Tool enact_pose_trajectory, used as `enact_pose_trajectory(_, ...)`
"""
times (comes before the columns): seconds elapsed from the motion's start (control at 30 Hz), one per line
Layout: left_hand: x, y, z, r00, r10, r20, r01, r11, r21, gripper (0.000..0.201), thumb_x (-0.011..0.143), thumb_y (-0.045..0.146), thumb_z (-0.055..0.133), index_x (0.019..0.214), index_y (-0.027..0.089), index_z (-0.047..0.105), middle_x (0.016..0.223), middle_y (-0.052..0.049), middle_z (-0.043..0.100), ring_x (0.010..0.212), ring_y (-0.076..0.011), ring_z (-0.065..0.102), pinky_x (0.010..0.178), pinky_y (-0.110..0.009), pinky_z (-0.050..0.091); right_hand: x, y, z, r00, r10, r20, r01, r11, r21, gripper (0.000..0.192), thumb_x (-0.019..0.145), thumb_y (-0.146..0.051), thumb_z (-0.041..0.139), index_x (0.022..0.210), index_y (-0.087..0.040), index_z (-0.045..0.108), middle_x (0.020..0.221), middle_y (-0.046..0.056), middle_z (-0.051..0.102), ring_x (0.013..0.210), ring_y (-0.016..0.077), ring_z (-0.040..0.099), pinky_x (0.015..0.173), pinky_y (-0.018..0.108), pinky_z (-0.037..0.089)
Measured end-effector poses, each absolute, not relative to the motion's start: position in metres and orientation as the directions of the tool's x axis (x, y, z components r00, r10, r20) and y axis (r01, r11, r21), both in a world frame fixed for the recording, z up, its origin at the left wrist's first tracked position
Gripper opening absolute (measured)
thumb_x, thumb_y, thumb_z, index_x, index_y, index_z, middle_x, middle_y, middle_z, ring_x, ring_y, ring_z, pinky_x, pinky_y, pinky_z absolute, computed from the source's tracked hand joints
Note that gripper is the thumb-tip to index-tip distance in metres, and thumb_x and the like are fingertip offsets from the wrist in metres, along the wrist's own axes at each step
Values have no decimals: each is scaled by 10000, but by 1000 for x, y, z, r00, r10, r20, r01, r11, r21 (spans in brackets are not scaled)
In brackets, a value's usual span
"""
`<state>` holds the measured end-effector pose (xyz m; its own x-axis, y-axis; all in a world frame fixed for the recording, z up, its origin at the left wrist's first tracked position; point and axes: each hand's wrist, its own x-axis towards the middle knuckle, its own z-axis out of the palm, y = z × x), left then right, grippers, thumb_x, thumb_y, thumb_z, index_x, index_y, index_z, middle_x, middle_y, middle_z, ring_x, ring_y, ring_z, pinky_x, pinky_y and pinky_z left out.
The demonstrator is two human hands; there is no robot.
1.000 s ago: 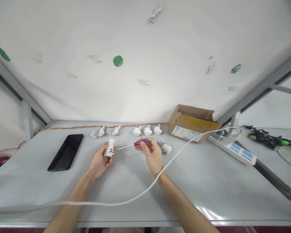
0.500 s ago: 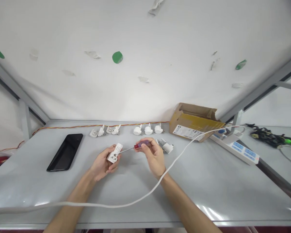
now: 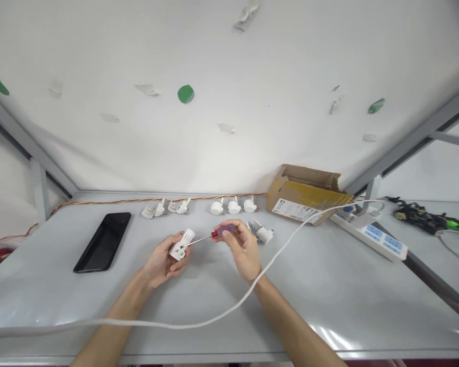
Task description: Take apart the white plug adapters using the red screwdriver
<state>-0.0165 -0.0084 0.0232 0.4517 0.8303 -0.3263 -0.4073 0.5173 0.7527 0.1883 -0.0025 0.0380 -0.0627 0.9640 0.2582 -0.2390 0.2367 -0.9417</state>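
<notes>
Between the fingers of my left hand [image 3: 164, 261] is a white plug adapter [image 3: 185, 239], its slotted face turned up. My right hand [image 3: 243, 250] is closed round the red and purple handle of a screwdriver [image 3: 222, 232]. The thin metal shaft points left, and its tip meets a small dark hole in the adapter. Just beyond my right hand lies another white adapter piece [image 3: 264, 234] with grey parts. Farther back stand several white plug parts, among them a rounded one [image 3: 234, 206] and a pair of opened pieces [image 3: 155, 209].
A black phone [image 3: 103, 242] lies at left. An open cardboard box [image 3: 309, 196] stands at back right, beside a white power strip [image 3: 382, 242]. A white cable [image 3: 210, 320] crosses in front, passing over both forearms. Dark cables [image 3: 421, 216] lie far right.
Both hands keep their places, with the screwdriver tip still at the adapter's hole. The adapter's tilt has changed very slightly, and the whole view has shifted a little.
</notes>
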Motion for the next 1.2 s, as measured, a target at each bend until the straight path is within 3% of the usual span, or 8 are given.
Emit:
enact_pose_trajectory(0.3, -16, -8, 24, 440, 834, -334, -385, 511, 769, 189, 866, 367, 442, 838, 182, 474, 695, 24, 530, 335, -27, 300, 312, -182, 191, 185, -4, 38, -70, 964, 258, -219, 238, -946, 185, 850, -362, 612, 953, -213, 577, 888, 27, 658, 805, 173, 681, 757, 365, 594)
enact_pose_trajectory(0.53, -16, -8, 19, 386, 863, -325, -365, 467, 806, 187, 863, 380, 439, 831, 195, 450, 676, 37, 518, 332, -31, 285, 316, -187, 183, 182, -11, 31, -22, 931, 365, 3, 365, -931, 144, 885, -279, 559, 1016, -220, 560, 917, 43, 673, 806, 164, 688, 756, 341, 585)
enact_pose_trajectory(0.63, -14, -7, 15, 264, 921, -285, -338, 366, 867, 201, 858, 390, 456, 798, 203, 418, 649, 53, 498, 325, -28, 277, 328, -188, 182, 181, -18, 29, -80, 850, 520, 202, 525, -827, 171, 872, -187, 547, 1037, -228, 561, 935, 47, 670, 849, 162, 673, 765, 324, 572)
enact_pose_trajectory(0.77, -10, -7, 15, 83, 972, -219, -214, 232, 949, 287, 861, 475, 463, 778, 205, 414, 553, 80, 405, 344, -29, 264, 355, -174, 181, 178, -24, 24, -210, 634, 744, 352, 759, -548, 292, 860, -112, 530, 1130, -223, 516, 962, 63, 674, 863, 154, 655, 741, 288, 555)
enact_pose_trajectory(0.83, -9, -8, 17, 16, 984, -176, -161, 176, 971, 332, 861, 526, 448, 773, 208, 407, 543, 86, 387, 352, -30, 254, 357, -173, 180, 177, -24, 20, -254, 569, 782, 409, 796, -446, 261, 881, -117, 512, 1125, -211, 519, 931, 69, 677, 818, 148, 653, 697, 263, 547)
enact_pose_trajectory(0.93, -9, -9, 20, -63, 991, -115, -87, 109, 990, 352, 857, 549, 448, 773, 212, 395, 581, 83, 414, 368, -30, 270, 362, -172, 213, 176, -23, 13, -299, 587, 752, 563, 745, -358, 119, 925, -183, 473, 998, -197, 566, 785, 50, 675, 663, 145, 637, 587, 247, 508)
enact_pose_trajectory(1.0, -9, -8, 21, -112, 989, -93, -21, 91, 996, 347, 859, 547, 447, 777, 213, 398, 598, 81, 431, 378, -33, 297, 372, -174, 248, 176, -23, 9, -310, 621, 720, 635, 699, -329, 142, 949, -228, 432, 950, -190, 569, 715, 38, 671, 587, 143, 627, 530, 242, 469)
enact_pose_trajectory(1.2, -14, -6, 20, -216, 976, 0, 220, 49, 974, 333, 871, 543, 422, 801, 218, 435, 607, 73, 465, 404, -58, 372, 401, -198, 318, 172, -27, 4, -296, 765, 572, 673, 592, -443, 260, 953, -373, 406, 1039, -162, 531, 794, 57, 694, 609, 143, 654, 510, 226, 446)
